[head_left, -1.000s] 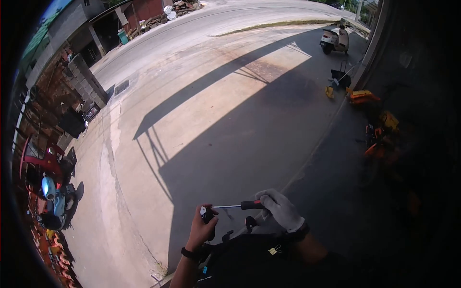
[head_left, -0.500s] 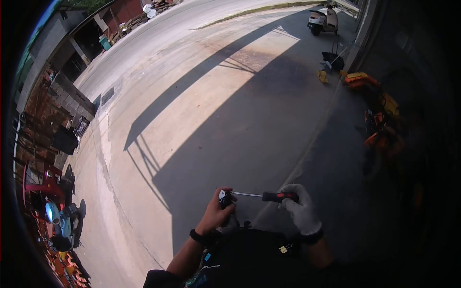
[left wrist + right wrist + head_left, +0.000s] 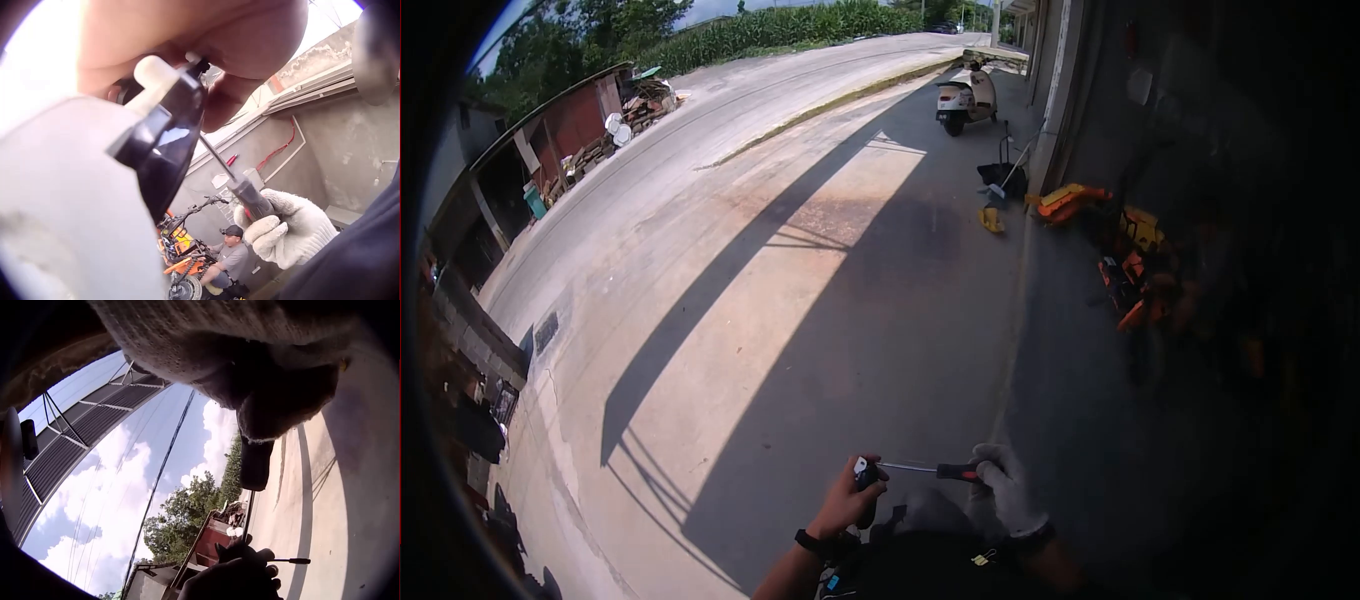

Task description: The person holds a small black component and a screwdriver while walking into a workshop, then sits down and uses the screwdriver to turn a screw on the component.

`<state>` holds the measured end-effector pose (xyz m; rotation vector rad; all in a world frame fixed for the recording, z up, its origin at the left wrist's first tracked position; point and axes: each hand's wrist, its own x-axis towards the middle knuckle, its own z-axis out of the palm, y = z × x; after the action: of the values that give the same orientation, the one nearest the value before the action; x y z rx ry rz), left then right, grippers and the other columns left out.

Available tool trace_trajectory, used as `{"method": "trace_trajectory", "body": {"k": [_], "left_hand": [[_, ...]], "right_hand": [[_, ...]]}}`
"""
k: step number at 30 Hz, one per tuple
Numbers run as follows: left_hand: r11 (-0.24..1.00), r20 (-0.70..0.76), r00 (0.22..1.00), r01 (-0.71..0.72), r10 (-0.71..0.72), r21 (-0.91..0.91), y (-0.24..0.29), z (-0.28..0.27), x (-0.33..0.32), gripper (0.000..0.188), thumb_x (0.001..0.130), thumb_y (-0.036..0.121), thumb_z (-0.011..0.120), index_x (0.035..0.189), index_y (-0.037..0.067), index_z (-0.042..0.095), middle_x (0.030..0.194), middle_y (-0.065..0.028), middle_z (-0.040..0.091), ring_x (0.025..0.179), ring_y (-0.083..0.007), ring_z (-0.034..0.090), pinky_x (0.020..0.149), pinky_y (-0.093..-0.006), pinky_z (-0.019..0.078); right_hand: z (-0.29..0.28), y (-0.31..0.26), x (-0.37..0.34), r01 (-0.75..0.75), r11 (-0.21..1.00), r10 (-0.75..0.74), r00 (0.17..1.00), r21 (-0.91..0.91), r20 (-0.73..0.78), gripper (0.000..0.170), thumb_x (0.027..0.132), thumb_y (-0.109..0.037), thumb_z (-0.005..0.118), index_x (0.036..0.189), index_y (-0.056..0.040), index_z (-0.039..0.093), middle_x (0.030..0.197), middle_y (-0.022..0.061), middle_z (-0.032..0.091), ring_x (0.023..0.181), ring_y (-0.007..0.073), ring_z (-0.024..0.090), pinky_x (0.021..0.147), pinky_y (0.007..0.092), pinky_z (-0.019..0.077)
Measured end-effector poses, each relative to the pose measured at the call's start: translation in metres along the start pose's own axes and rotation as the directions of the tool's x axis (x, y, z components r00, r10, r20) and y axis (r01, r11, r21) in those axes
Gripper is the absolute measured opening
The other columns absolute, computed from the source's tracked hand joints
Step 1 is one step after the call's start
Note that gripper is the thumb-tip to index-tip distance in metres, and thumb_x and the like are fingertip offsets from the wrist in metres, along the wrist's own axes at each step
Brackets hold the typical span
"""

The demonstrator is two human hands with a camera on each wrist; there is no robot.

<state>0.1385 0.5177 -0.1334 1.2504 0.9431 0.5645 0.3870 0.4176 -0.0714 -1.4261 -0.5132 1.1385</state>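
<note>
The right hand [image 3: 1008,490] had its grip curled round the screwdriver [image 3: 956,472], whose shaft [image 3: 908,466] apparently met the black part [image 3: 867,473] pinched by the left hand [image 3: 841,506]; off-line pushing could have slipped it into skin.

Your head view runs from sunlit pavement [image 3: 730,335] at left into gloom at right; glare whitens the left-wrist view's upper left.

Black-and-red screwdriver [image 3: 957,472], held crosswise, metal shaft [image 3: 908,467] reaching to a glossy black curved part [image 3: 172,150], also held
</note>
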Motion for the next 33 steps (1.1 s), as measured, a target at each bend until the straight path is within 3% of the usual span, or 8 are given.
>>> {"method": "trace_trajectory", "body": {"k": [5,10,13,20,22,24,25,33], "left_hand": [[0.997,0.012,0.998,0.064,-0.064,-0.038,0.004,-0.029,0.07,0.04,0.097,0.006,0.061,0.134,0.004,0.046,0.108,-0.0108,0.067,0.1,-0.0189,0.065,0.09,-0.0326,0.0516],[0.991,0.047,0.999,0.024,-0.018,-0.135,0.013,-0.05,0.175,0.039,0.106,0.02,0.053,0.14,0.004,0.044,0.108,-0.0106,0.065,0.1,-0.0188,0.063,0.09,-0.0334,0.0507],[0.998,0.07,0.998,0.0,0.005,-0.065,0.043,-0.05,0.236,0.056,0.11,0.048,0.028,0.141,0.003,0.042,0.11,-0.0138,0.061,0.1,-0.0216,0.06,0.093,-0.0363,0.0498],[0.994,0.038,0.997,-0.064,0.068,-0.088,0.099,-0.067,0.365,0.06,0.11,0.049,0.024,0.138,0.001,0.045,0.111,-0.014,0.061,0.101,-0.0209,0.059,0.094,-0.0363,0.0486],[0.99,0.059,0.997,-0.046,0.054,-0.136,0.109,-0.073,0.404,0.051,0.11,0.045,0.036,0.138,0.003,0.047,0.111,-0.0133,0.061,0.103,-0.0202,0.06,0.094,-0.0354,0.0484],[0.989,0.11,0.986,0.115,-0.125,0.097,0.123,-0.075,0.442,0.044,0.106,0.038,0.052,0.137,0.007,0.048,0.11,-0.0121,0.061,0.106,-0.0192,0.06,0.094,-0.0339,0.0479],[0.994,0.109,0.989,0.093,-0.098,0.051,0.122,-0.078,0.467,0.047,0.1,0.033,0.064,0.137,0.01,0.048,0.109,-0.0113,0.061,0.107,-0.0203,0.06,0.094,-0.0342,0.0475],[0.969,0.328,0.944,-0.052,-0.031,0.241,0.18,-0.109,0.668,0.05,0.096,0.032,0.067,0.139,0.014,0.047,0.105,-0.0083,0.063,0.099,-0.0199,0.06,0.09,-0.0344,0.0472]], "right_hand": [[0.02,-0.002,0.073,-0.049,0.995,0.048,0.999,0.086,0.011,0.018,0.103,-0.011,0.052,0.116,-0.0013,0.06,0.086,0.0049,0.062,0.065,0.0096,0.058,0.06,0.0253,0.0513],[0.026,-0.002,0.179,-0.016,0.996,0.013,0.999,-0.088,-0.029,0.027,0.108,-0.027,0.051,0.116,-0.0029,0.061,0.088,0.0045,0.065,0.062,0.0098,0.059,0.059,0.0253,0.0527],[0.024,-0.033,0.24,0.019,0.993,-0.02,1.0,-0.118,-0.011,0.024,0.107,-0.023,0.052,0.116,-0.003,0.062,0.094,0.0054,0.065,0.068,0.0109,0.062,0.062,0.0261,0.0546],[0.036,-0.095,0.368,-0.005,0.999,0.003,0.999,0.034,0.05,0.023,0.101,-0.012,0.056,0.121,0.0004,0.059,0.103,0.0078,0.063,0.084,0.0158,0.065,0.076,0.0299,0.0567],[0.042,-0.11,0.392,0.005,1.0,-0.004,0.999,-0.017,0.05,0.027,0.098,-0.006,0.059,0.124,0.001,0.056,0.106,0.0073,0.062,0.09,0.0164,0.065,0.085,0.0302,0.057],[0.046,-0.119,0.418,-0.045,0.985,0.04,0.999,-0.165,-0.036,0.029,0.106,-0.023,0.051,0.118,0.0026,0.059,0.088,0.0087,0.064,0.068,0.0156,0.064,0.062,0.0299,0.0554],[0.043,-0.117,0.437,-0.06,0.988,0.054,0.998,-0.143,-0.045,0.03,0.106,-0.024,0.05,0.116,0.0025,0.059,0.082,0.0086,0.064,0.064,0.0157,0.062,0.058,0.0304,0.0538],[0.062,-0.144,0.592,0.063,0.995,-0.044,0.973,0.076,-0.228,0.022,0.102,-0.015,0.055,0.116,0.001,0.06,0.096,0.0097,0.065,0.073,0.0159,0.064,0.07,0.0304,0.0546]]}}
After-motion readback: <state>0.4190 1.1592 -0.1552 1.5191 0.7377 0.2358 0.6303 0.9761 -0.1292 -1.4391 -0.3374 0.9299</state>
